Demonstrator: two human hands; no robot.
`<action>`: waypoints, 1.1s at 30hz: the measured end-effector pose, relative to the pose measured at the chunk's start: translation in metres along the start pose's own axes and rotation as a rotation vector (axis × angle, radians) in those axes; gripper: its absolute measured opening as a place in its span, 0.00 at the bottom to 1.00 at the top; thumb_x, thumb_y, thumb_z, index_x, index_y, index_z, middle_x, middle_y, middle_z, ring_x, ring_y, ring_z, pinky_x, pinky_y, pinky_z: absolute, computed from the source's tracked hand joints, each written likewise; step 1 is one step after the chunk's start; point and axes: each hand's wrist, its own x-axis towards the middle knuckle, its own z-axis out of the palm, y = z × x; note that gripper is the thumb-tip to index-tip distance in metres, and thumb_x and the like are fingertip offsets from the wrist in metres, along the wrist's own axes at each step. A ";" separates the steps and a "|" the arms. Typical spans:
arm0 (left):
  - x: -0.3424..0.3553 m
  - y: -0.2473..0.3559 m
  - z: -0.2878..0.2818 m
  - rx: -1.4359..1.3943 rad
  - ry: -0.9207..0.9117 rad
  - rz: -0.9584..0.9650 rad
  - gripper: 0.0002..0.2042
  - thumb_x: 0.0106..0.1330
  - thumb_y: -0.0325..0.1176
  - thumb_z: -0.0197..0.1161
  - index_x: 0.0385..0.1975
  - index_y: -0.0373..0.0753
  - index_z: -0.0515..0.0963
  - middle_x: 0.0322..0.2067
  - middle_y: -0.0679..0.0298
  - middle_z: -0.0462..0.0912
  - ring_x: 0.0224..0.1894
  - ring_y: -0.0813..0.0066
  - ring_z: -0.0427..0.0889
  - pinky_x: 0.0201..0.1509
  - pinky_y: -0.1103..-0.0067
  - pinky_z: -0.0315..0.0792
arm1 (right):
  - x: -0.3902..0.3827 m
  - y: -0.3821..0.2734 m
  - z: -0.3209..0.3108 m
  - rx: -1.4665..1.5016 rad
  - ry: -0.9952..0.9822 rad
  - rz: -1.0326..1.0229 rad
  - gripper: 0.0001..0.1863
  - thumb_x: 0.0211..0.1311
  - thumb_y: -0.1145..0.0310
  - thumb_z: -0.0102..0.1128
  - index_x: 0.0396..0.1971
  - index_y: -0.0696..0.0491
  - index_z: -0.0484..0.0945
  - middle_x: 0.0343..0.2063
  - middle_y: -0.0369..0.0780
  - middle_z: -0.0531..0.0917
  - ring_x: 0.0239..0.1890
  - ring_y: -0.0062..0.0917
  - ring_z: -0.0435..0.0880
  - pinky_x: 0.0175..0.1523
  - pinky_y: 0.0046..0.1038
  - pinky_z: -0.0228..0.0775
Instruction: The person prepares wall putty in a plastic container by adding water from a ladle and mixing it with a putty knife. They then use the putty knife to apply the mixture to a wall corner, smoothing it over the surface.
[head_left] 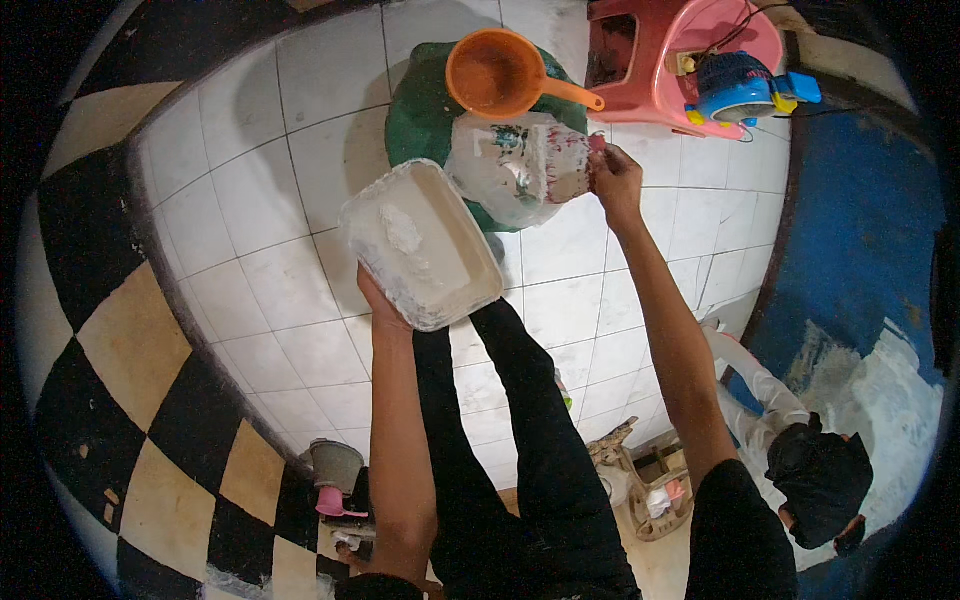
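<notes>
Two hands, both occupied. Left hand (385, 300): grip closed on the near left side of a white rectangular tub (362, 240), tub tilted, out in front of the legs, over white floor tiles (560, 310). Inside: off-white paste (440, 230), mostly smooth, one thicker lump left of middle. Right hand (617, 183): grip pinched on the pinkish-red end of a flat white piece with red streaks (568, 165), probably a scraper; can't tell for sure. That piece is over or against a clear plastic bag (490, 175) with white residue; bag sits just right of the tub's far end, on a round green surface (408, 112), maybe a stool top. Orange dipper (495, 75) at the far side of it. Pink stool (635, 85) far right, blue device on it (735, 90).

Progress, as judged: part done. Blue surface (850, 210) on the right has a white coat (890, 390) toward its near end, uneven edge; far part bare blue, so plenty looks left. Co-worker (820, 480) beside the coated part. Tub holds a good amount of paste, not used up; bag contents hard to judge.
</notes>
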 end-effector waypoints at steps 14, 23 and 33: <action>-0.004 -0.030 0.064 -0.005 -0.029 -0.151 0.27 0.70 0.53 0.43 0.61 0.41 0.66 0.56 0.61 0.74 0.55 0.63 0.74 0.60 0.68 0.70 | -0.179 -0.200 0.013 -0.200 0.053 -0.476 0.12 0.60 0.78 0.59 0.44 0.63 0.77 0.33 0.41 0.84 0.31 0.19 0.82 0.32 0.21 0.74; -0.053 -0.018 0.105 -0.069 -0.128 -0.228 0.28 0.71 0.54 0.40 0.63 0.43 0.63 0.57 0.60 0.72 0.56 0.63 0.75 0.60 0.67 0.71 | -0.227 -0.265 0.019 -0.487 -0.014 -0.725 0.17 0.53 0.82 0.60 0.45 0.60 0.76 0.30 0.48 0.82 0.25 0.34 0.83 0.28 0.28 0.75; -0.169 0.041 0.205 -0.182 -0.526 -0.072 0.28 0.73 0.55 0.33 0.63 0.44 0.61 0.57 0.59 0.72 0.56 0.64 0.75 0.59 0.65 0.71 | -0.309 -0.410 -0.019 -0.349 -0.171 -0.790 0.16 0.51 0.82 0.60 0.42 0.59 0.79 0.25 0.47 0.79 0.24 0.40 0.81 0.28 0.33 0.73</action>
